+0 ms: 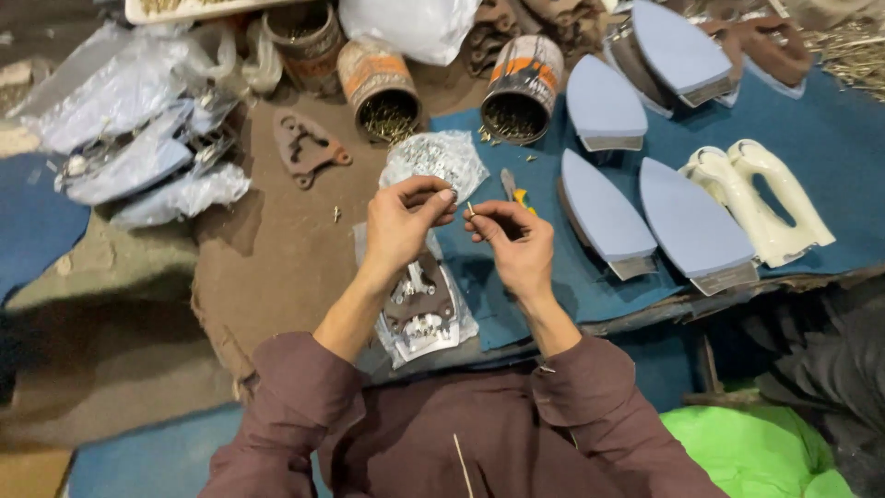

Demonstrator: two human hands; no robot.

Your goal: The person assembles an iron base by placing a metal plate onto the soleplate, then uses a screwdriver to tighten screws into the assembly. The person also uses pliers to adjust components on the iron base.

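Two hands at centre: left hand (403,214) with fingertips pinched together, contents not discernible; right hand (516,242) pinching a small thin brass screw (470,209), raised above the brown plastic-wrapped iron baseplate (420,309). Blue-grey iron soleplates (693,227) lie rightward. Risk: the loosely pinched screw could slip and drop.

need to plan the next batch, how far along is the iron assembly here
Not finished. Four soleplates in blue film and two cream handles lie separate on the blue cloth, unjoined. In hand: the right hand pinches a small screw and the left hand meets it, above a bare plate part on plastic. Left over: wrapped parts and tins of screws remain.
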